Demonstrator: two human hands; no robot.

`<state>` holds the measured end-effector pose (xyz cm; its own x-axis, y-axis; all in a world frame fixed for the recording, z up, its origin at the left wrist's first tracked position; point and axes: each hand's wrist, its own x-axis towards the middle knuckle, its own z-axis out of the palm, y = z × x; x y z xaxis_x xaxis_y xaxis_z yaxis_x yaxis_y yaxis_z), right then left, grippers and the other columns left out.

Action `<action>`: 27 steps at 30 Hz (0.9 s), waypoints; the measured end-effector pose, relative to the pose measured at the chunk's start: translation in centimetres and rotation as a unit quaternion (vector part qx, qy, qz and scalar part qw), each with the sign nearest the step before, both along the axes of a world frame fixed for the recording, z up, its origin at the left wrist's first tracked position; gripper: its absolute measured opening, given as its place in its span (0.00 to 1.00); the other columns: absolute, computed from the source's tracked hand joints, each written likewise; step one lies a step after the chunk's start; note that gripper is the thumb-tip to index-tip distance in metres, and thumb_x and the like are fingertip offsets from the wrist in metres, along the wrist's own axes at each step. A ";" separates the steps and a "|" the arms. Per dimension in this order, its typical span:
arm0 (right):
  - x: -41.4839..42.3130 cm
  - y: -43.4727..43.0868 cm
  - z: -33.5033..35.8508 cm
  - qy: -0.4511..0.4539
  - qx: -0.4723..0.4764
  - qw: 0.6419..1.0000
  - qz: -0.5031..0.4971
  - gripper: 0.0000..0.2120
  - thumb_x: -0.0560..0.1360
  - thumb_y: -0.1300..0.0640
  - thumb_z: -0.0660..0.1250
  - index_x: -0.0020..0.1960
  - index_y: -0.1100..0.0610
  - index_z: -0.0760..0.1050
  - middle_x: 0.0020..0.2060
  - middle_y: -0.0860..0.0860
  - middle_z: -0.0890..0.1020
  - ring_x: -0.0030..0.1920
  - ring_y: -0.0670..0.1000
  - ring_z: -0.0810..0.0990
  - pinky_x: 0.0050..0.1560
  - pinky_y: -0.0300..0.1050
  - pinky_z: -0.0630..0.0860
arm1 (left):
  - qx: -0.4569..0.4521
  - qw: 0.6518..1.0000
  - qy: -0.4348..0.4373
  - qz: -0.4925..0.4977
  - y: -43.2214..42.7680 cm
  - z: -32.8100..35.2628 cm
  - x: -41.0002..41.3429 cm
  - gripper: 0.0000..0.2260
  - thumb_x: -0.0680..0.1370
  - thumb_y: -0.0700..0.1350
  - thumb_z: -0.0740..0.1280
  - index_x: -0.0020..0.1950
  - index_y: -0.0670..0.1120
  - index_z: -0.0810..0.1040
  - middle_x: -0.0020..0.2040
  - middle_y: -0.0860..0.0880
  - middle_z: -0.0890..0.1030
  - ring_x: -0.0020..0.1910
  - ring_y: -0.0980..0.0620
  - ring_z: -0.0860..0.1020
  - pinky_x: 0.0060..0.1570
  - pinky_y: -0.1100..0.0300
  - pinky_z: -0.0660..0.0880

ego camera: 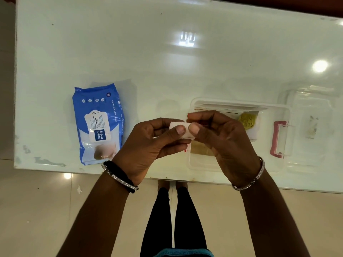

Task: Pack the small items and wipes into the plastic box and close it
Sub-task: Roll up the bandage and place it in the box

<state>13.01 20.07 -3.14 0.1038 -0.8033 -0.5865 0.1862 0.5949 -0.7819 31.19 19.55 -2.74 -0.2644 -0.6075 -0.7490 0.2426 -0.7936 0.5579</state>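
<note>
Both my hands hold one small white packet above the table's front edge, just left of the clear plastic box. My left hand pinches its left side, my right hand its right side. The open box holds a yellow sachet, a zip bag and a white pad. Its clear lid with a red latch lies to the right of the box. A blue pack of baby wet wipes lies flat on the table, left of my hands.
The glossy white table runs wide behind the items, its front edge close to my body. Below it are a tiled floor and my legs.
</note>
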 end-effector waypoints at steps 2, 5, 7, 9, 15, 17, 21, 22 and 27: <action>-0.2 0.2 0.1 0.001 0.026 1.000 -0.010 0.21 0.67 0.50 0.75 0.56 0.60 0.82 0.52 0.61 0.85 0.54 0.61 0.84 0.56 0.58 0.81 | -0.025 1.000 0.000 -0.014 0.0 -0.1 -0.2 0.17 0.69 0.41 0.73 0.57 0.40 0.81 0.53 0.41 0.84 0.50 0.43 0.85 0.47 0.55 0.82; -1.0 0.7 0.3 0.042 0.030 0.998 0.042 0.21 0.69 0.52 0.73 0.58 0.61 0.81 0.50 0.59 0.86 0.51 0.59 0.85 0.53 0.53 0.82 | -0.083 0.993 -0.022 -0.082 0.1 0.0 -0.5 0.15 0.71 0.35 0.73 0.57 0.41 0.81 0.56 0.44 0.84 0.53 0.45 0.84 0.51 0.56 0.81; -2.0 1.4 0.5 0.054 0.020 0.994 0.094 0.21 0.69 0.53 0.73 0.61 0.58 0.81 0.48 0.59 0.86 0.50 0.61 0.85 0.53 0.51 0.82 | -0.097 0.987 -0.026 -0.128 0.4 0.1 -0.7 0.17 0.71 0.33 0.73 0.58 0.44 0.81 0.57 0.47 0.84 0.52 0.47 0.84 0.52 0.59 0.80; -3.1 2.2 0.7 0.069 0.020 0.988 0.137 0.23 0.69 0.53 0.74 0.64 0.54 0.80 0.47 0.59 0.86 0.49 0.59 0.84 0.54 0.51 0.81 | -0.097 0.982 -0.018 -0.161 0.8 0.4 -1.1 0.21 0.70 0.32 0.73 0.61 0.49 0.80 0.61 0.52 0.82 0.51 0.48 0.85 0.53 0.61 0.80; -7.0 4.7 0.2 0.165 0.050 0.982 0.079 0.19 0.69 0.55 0.75 0.59 0.52 0.82 0.52 0.50 0.87 0.54 0.53 0.84 0.56 0.51 0.81 | -0.151 0.944 -0.211 -0.202 1.4 -0.3 -2.6 0.19 0.70 0.46 0.76 0.57 0.61 0.79 0.51 0.56 0.81 0.41 0.55 0.85 0.45 0.61 0.80; -8.5 5.1 -0.3 0.218 0.065 0.974 0.005 0.13 0.71 0.62 0.74 0.55 0.53 0.82 0.50 0.52 0.87 0.54 0.57 0.84 0.57 0.53 0.80 | -0.191 0.912 -0.303 -0.200 1.4 -0.8 -2.9 0.16 0.70 0.49 0.75 0.55 0.62 0.79 0.46 0.54 0.79 0.38 0.54 0.83 0.43 0.60 0.80; -10.2 5.0 -1.3 0.350 0.085 0.931 -0.060 0.13 0.71 0.63 0.74 0.53 0.52 0.79 0.46 0.51 0.85 0.49 0.52 0.84 0.55 0.51 0.80 | -0.252 0.865 -0.386 -0.197 1.6 -1.4 -3.5 0.13 0.71 0.47 0.75 0.54 0.59 0.80 0.48 0.54 0.77 0.41 0.59 0.80 0.38 0.70 0.77; -10.2 5.0 -1.7 0.395 0.088 0.914 -0.043 0.12 0.71 0.60 0.75 0.52 0.51 0.79 0.43 0.48 0.84 0.45 0.47 0.83 0.52 0.46 0.80 | -0.258 0.860 -0.392 -0.199 1.7 -1.5 -3.6 0.14 0.72 0.46 0.74 0.54 0.59 0.79 0.49 0.54 0.77 0.43 0.60 0.79 0.37 0.72 0.76; -8.9 4.5 -3.4 0.530 0.129 0.832 0.101 0.14 0.69 0.51 0.76 0.52 0.55 0.81 0.41 0.49 0.85 0.43 0.51 0.83 0.45 0.40 0.73 | -0.241 0.874 -0.382 -0.181 1.8 -1.8 -4.2 0.13 0.73 0.44 0.73 0.52 0.58 0.78 0.48 0.59 0.81 0.43 0.63 0.81 0.36 0.72 0.76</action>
<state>4.14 24.54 -6.57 -0.4642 -0.6652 -0.5849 -0.6500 0.7044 -0.2852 26.99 21.37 -4.52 -0.0393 -0.8809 -0.4717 -0.5650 -0.3698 0.7376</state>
